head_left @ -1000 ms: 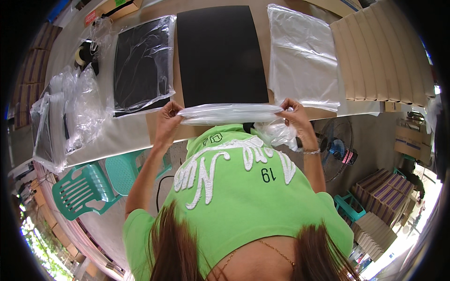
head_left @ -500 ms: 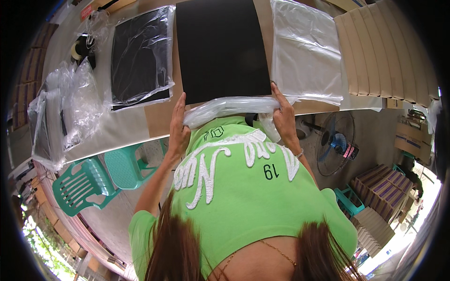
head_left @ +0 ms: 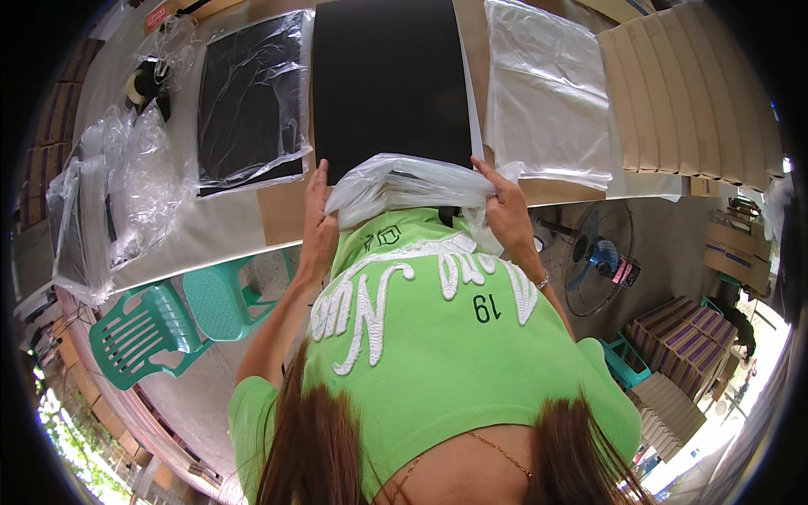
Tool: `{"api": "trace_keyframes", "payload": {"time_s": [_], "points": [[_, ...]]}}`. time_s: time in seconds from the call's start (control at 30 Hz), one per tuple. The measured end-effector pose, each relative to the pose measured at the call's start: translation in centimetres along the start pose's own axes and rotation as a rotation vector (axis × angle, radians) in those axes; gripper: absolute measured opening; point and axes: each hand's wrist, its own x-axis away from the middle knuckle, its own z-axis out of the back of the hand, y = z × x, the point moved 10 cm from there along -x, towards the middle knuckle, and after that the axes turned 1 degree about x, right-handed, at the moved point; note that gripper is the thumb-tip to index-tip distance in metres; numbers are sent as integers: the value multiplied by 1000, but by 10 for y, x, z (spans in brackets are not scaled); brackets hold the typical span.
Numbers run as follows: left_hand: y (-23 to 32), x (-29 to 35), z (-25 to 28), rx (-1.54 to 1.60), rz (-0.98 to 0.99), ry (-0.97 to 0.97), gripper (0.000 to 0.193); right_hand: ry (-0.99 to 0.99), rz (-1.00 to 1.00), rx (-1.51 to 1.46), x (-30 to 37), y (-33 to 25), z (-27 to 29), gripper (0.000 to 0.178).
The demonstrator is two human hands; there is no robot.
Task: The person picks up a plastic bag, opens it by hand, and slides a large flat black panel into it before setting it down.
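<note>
A flat black sheet (head_left: 391, 80) lies on the table in front of me, its near end inside a clear plastic bag (head_left: 404, 185). My left hand (head_left: 318, 223) presses flat along the bag's left side at the table edge. My right hand (head_left: 505, 206) grips the bag's right corner, bunching the plastic. The bag covers only the sheet's near edge; the rest of the sheet is bare.
To the left lies a bagged black sheet (head_left: 248, 101), and farther left crumpled clear plastic (head_left: 126, 185) and a tape roll (head_left: 145, 82). A stack of clear bags (head_left: 547, 93) and folded cardboard pieces (head_left: 682, 93) sit right. Green plastic chairs (head_left: 160, 320) and a floor fan (head_left: 602, 252) stand below the table.
Both hands have slid forward along the black sheet's sides, drawing the bag's mouth farther over its near end. The view has shifted closer to the table.
</note>
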Motion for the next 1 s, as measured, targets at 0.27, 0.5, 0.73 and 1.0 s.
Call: {"api": "trace_keyframes", "payload": {"time_s": [0.27,0.5,0.73,1.0], "points": [[-9,-8,5,-77,-39,-77,71,76,145,154,-1,2,-3,57],[10,2,7,-15,-68,-31,71,12,-134,-642,-8,39,2,49],[85,14,45,-42,-408,238,64,139,103,-754,1,-19,56,37],[205,24,93,-269,-811,507,32,433,624,-452,26,-122,125,20]]}}
